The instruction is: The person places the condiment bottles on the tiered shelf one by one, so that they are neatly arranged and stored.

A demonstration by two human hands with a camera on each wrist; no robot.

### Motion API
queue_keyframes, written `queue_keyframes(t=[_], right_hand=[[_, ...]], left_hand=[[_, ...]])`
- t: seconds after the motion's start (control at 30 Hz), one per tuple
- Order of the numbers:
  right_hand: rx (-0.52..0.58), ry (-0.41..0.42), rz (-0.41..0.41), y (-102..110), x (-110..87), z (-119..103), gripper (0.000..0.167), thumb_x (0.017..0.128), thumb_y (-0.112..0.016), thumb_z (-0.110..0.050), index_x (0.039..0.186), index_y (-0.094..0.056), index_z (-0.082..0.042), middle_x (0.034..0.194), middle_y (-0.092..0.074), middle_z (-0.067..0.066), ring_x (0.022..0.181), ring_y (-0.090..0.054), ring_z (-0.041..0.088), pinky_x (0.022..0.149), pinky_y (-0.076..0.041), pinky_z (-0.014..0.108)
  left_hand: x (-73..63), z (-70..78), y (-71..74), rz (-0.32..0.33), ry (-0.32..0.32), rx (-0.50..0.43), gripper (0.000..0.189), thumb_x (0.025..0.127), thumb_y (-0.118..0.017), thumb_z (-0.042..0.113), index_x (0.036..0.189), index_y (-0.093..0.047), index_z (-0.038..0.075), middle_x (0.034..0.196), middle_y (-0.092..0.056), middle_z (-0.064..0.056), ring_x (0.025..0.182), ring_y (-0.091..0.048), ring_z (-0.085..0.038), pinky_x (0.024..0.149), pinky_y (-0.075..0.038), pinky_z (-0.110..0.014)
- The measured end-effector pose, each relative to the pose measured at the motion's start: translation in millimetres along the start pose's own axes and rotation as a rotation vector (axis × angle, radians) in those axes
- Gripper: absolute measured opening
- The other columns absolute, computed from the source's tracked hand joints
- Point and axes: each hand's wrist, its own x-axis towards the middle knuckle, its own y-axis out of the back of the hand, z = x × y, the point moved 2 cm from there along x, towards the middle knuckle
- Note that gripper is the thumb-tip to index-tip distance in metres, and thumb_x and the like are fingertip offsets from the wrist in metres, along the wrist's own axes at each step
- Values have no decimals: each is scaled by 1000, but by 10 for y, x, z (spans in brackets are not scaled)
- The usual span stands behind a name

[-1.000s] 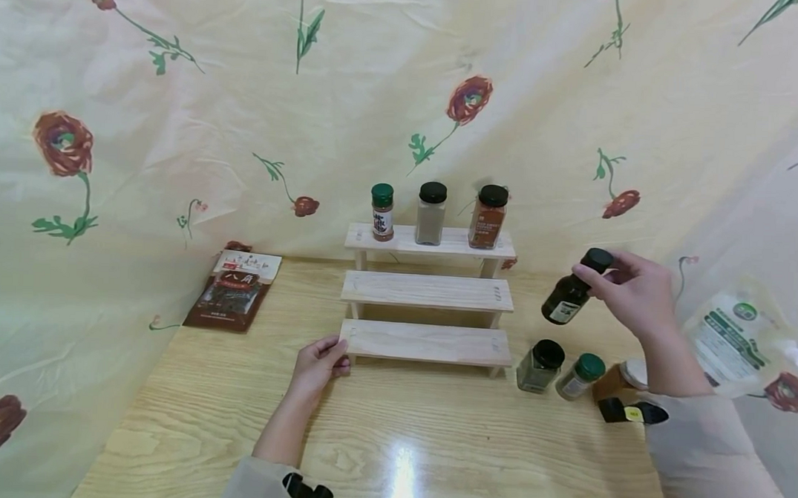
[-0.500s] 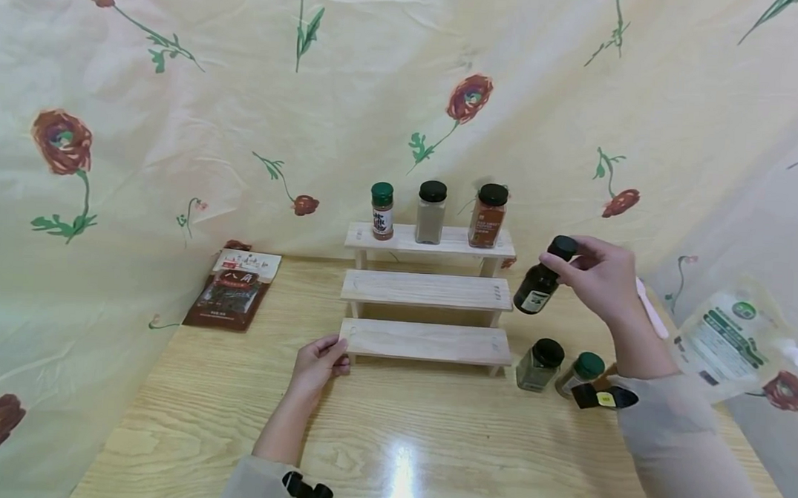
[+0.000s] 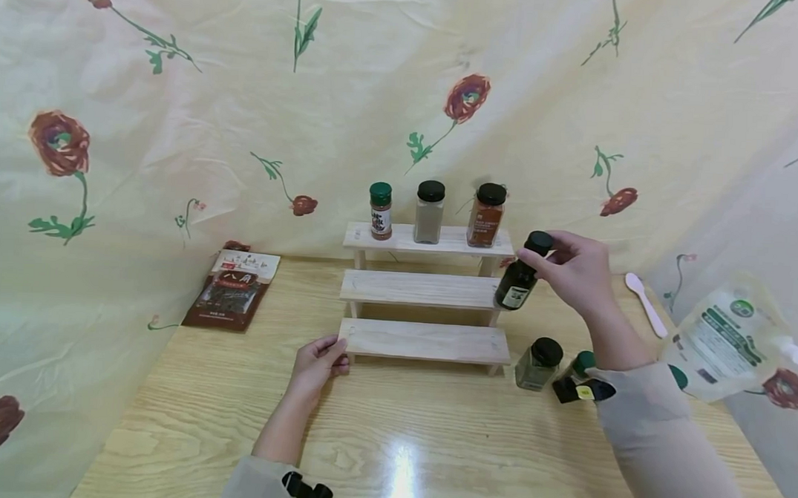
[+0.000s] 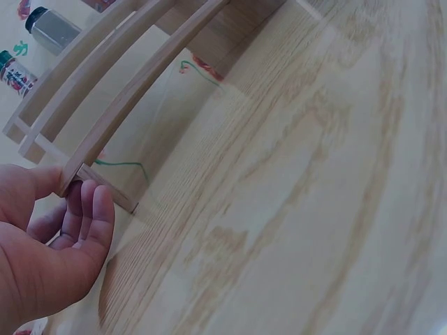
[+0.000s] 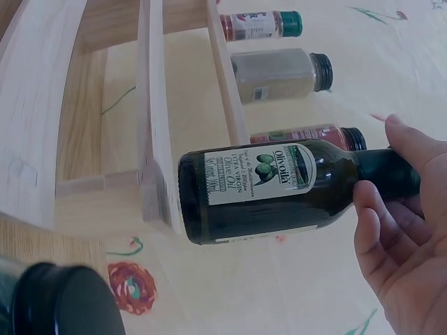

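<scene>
By its black cap, my right hand (image 3: 568,271) holds a dark olive oil bottle (image 5: 258,185), slightly tilted. In the head view the bottle overlaps the right end of the middle step of a three-step wooden rack (image 3: 422,339). My left hand (image 3: 317,364) pinches the front left corner of the rack's lowest step, thumb on top and fingers beneath. On the top step stand a green-capped shaker (image 3: 381,217), a black-capped jar of pale powder (image 3: 429,217) and a black-capped jar of red spice (image 3: 486,219).
Right of the rack stand a black-capped jar (image 3: 538,364) and a green-capped shaker (image 3: 579,366), the latter partly behind the right wrist strap. A white spoon (image 3: 645,304) and a spouted pouch (image 3: 729,341) lie farther right. A brown spice packet (image 3: 231,290) lies at the left.
My right hand has carried the olive oil bottle leftward to the right end of the middle step. The white spoon has come into view behind the arm. My left hand stays put.
</scene>
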Motion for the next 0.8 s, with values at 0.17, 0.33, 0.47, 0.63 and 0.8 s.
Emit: queue_keyframes(t=[0.17, 0.33, 0.47, 0.63, 0.8], right_hand=[[26, 25, -8, -79, 34, -37, 29, 85, -85, -17, 107, -76, -2, 76, -69, -18, 54, -63, 7, 48, -50, 17], [38, 33, -20, -163, 61, -96, 28, 84, -85, -18, 105, -76, -2, 75, -70, -12, 54, -62, 8, 47, -50, 18], [39, 40, -27, -242, 86, -139, 28, 85, -85, -20, 103, -76, -2, 76, -72, -4, 54, -63, 10, 47, -51, 19], [40, 42, -39, -349, 122, -188, 28, 85, -85, -23, 102, -76, -2, 77, -72, 0, 55, -63, 12, 47, -51, 19], [28, 51, -54, -466, 156, -237, 28, 86, -84, -26, 100, -76, -4, 77, -71, 4, 56, -61, 12, 48, -50, 20]], left_hand=[[3, -6, -1, 0, -2, -3, 40, 100, -65, 9, 131, -55, -15, 89, -66, -8, 75, -65, -13, 69, -61, -22], [0, -11, 1, 3, -3, -5, 39, 101, -64, 9, 130, -55, -15, 88, -66, -7, 75, -65, -13, 70, -62, -22], [10, -16, 6, 5, -4, 2, 38, 101, -65, 9, 130, -56, -14, 88, -66, -7, 75, -65, -13, 69, -61, -21], [7, -10, 8, -4, -12, -2, 40, 101, -65, 10, 131, -55, -14, 88, -66, -7, 76, -65, -13, 70, -61, -22], [-2, -12, 16, -12, -12, -4, 41, 101, -64, 11, 133, -54, -14, 89, -66, -6, 77, -66, -13, 71, -62, -22]])
